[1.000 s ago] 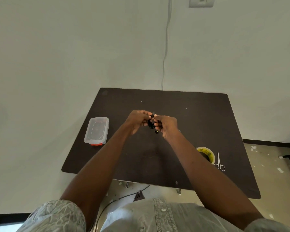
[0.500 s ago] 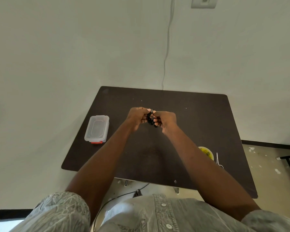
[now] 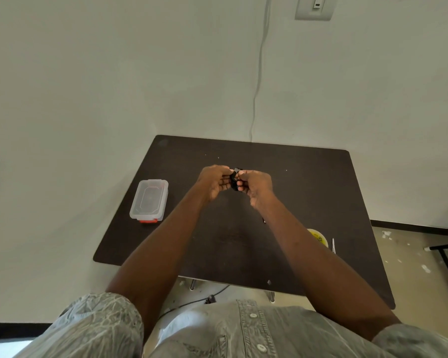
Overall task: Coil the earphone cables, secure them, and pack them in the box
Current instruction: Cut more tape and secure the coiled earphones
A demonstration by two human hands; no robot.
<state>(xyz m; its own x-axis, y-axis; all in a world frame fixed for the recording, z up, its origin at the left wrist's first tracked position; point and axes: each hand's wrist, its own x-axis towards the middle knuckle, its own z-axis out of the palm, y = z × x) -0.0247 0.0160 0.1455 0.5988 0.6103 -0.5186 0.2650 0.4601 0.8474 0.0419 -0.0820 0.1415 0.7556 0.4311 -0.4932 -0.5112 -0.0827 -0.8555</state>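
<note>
Both arms outstretched, left hand (image 3: 216,182) and right hand (image 3: 256,184) curled, fingertips meeting

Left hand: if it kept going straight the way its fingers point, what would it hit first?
The left hand points right, so first the black earphone coil it already pinches, then the right hand just behind it.

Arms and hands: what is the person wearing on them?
Both arms are bare from the elbow down. The left hand and right hand wear no gloves, and no rings or watch show. Short, pale grey-green patterned sleeves end above the elbows, on a shirt with buttons.
</note>
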